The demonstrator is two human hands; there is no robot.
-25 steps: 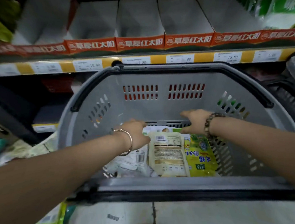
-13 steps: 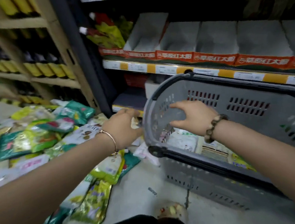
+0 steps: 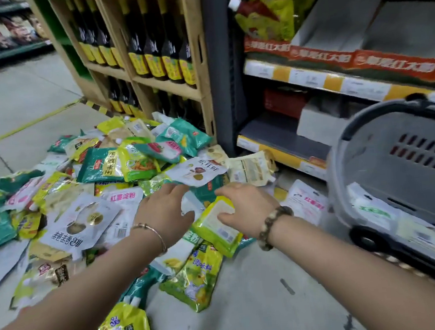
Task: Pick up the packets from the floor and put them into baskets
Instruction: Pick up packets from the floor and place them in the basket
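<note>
Progress: early | basket (image 3: 382, 134) holds few packets; most packets (image 3: 99, 175) heaped on floor (image 3: 250, 309) | left hand (image 3: 163, 214) fingers loosely apart above heap | right hand (image 3: 246, 209) pinching yellow packet (image 3: 214, 228)

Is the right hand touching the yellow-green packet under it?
Touching. Head view: the right hand pinches the yellow-green packet, thumb across its face.
</note>
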